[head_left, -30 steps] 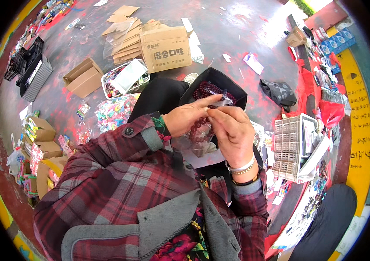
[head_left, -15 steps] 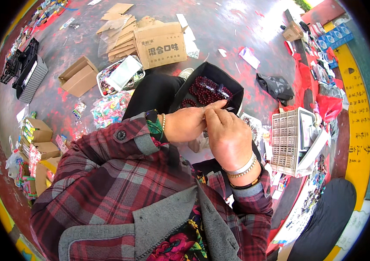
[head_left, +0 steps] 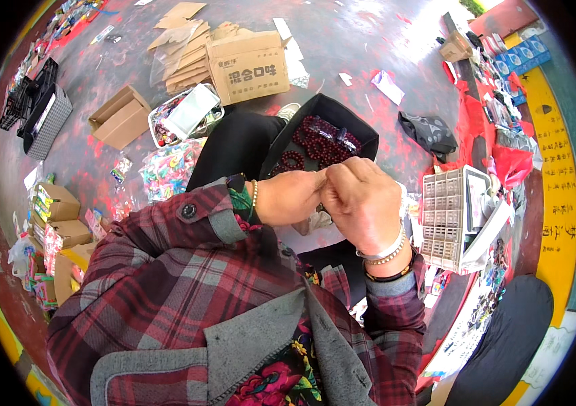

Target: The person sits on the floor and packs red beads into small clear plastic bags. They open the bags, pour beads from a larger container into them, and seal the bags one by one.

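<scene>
Both hands, the left hand (head_left: 291,197) and right hand (head_left: 362,203), are pressed fingertip to fingertip at frame centre, pinching something too small to tell, just below a black box (head_left: 362,132) of dark red bead bracelets (head_left: 318,142).

We're looking down at what reads as an open-air vendor's pitch or informal packing spot, goods spread straight on a painted floor (head_left: 369,40) worn red and grey. Beside the big printed carton (head_left: 247,64), flattened cardboard (head_left: 179,40) lies stacked, and just left of it sits a clear tub (head_left: 186,115) of small wares. Below the carton, a black box (head_left: 322,139) brims with dark red bead bracelets. Well to its right stands a white compartment organiser (head_left: 454,213), with red bags (head_left: 498,145) and packaged goods lining the yellow strip (head_left: 562,169). Far left of the carton, small boxes (head_left: 57,216) and packets crowd the floor.
</scene>
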Action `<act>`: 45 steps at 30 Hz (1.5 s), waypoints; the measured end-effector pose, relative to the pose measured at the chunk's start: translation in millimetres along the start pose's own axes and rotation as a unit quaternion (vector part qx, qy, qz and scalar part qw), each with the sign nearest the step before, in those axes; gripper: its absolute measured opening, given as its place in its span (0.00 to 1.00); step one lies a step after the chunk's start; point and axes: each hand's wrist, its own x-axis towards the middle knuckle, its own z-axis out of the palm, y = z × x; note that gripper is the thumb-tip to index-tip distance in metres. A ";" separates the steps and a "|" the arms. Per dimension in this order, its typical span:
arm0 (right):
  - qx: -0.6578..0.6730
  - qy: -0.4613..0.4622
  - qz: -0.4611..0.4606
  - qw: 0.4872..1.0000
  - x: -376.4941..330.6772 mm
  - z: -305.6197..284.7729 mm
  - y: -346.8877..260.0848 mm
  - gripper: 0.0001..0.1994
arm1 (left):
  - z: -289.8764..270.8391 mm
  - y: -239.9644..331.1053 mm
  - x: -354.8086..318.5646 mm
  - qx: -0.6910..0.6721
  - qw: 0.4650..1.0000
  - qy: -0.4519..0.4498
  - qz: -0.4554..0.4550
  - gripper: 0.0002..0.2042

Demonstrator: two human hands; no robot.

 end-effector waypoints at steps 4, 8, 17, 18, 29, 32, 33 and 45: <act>0.092 0.069 0.078 0.990 -3.2 5.9 1.3 0.06 | -2.9 -0.7 2.6 -0.084 0.994 0.059 0.042 0.18; 0.151 0.099 0.145 0.973 -8.0 14.2 4.4 0.06 | -4.1 0.4 6.3 -0.104 0.990 0.056 0.082 0.19; 0.153 0.171 0.200 0.952 -11.2 17.9 13.9 0.05 | -7.8 0.2 3.5 -0.149 0.988 0.017 0.027 0.20; 0.142 0.193 0.212 0.948 -12.7 15.5 20.2 0.05 | -8.3 -1.6 2.3 -0.189 0.981 0.010 0.030 0.20; 0.533 0.345 0.388 0.668 -60.7 12.8 115.1 0.02 | -28.1 -8.3 -8.3 -0.576 0.812 -0.068 -0.065 0.23; 0.506 0.362 0.476 0.622 -76.1 27.8 139.6 0.02 | -37.2 -17.4 -15.6 -0.578 0.809 -0.021 -0.106 0.25; 0.481 0.352 0.496 0.632 -84.2 36.4 146.4 0.03 | -39.5 -23.4 -17.3 -0.577 0.812 -0.009 -0.091 0.26; 0.053 -0.177 0.473 0.861 -115.7 209.4 134.0 0.08 | -86.1 -35.7 -34.8 -0.594 0.791 0.134 -0.068 0.23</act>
